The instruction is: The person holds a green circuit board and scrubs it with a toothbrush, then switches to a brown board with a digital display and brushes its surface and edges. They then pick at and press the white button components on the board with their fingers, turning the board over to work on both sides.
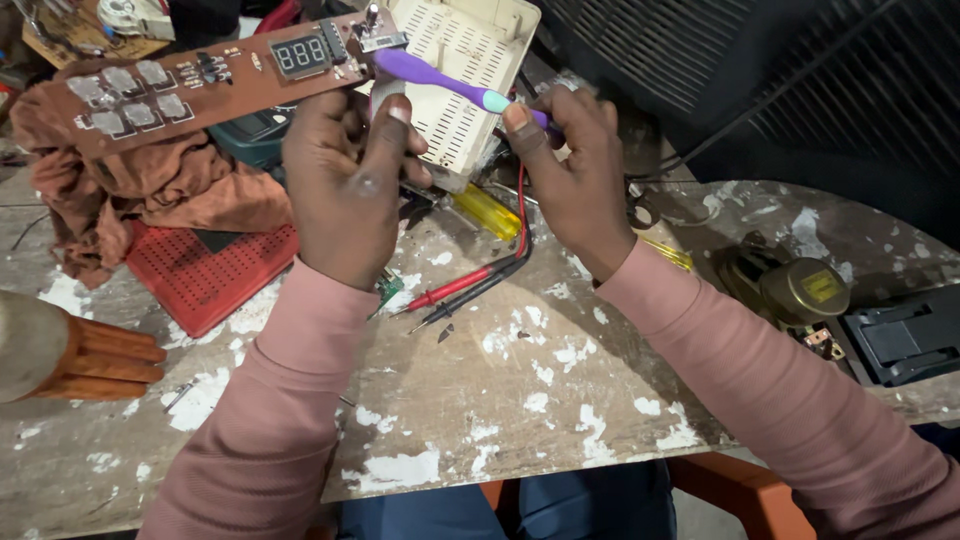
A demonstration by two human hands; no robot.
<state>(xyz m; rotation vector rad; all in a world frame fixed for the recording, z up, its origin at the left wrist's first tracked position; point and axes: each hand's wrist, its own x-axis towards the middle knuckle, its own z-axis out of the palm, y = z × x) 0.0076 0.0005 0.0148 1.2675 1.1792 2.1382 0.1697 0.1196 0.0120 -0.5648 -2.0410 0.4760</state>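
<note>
Head view: left hand (pixel 345 185) grips flat brown circuit board (pixel 215 80); right hand (pixel 570 165) pinches glossy purple toothbrush (pixel 445 80).

Both arms, in pink sleeves, reach forward and upward, forearms converging. The left hand (pixel 345 185) is raised, back facing the camera, fingers curled in a closed grip with the thumb pressed upward. The right hand (pixel 570 170) is raised beside it, fingertips pinched together, wrist bent inward.

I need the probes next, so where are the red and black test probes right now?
In the head view, the test probes lie on the paint-flecked table between the two forearms, just below the yellow-handled screwdriver, tips pointing lower left.
</note>
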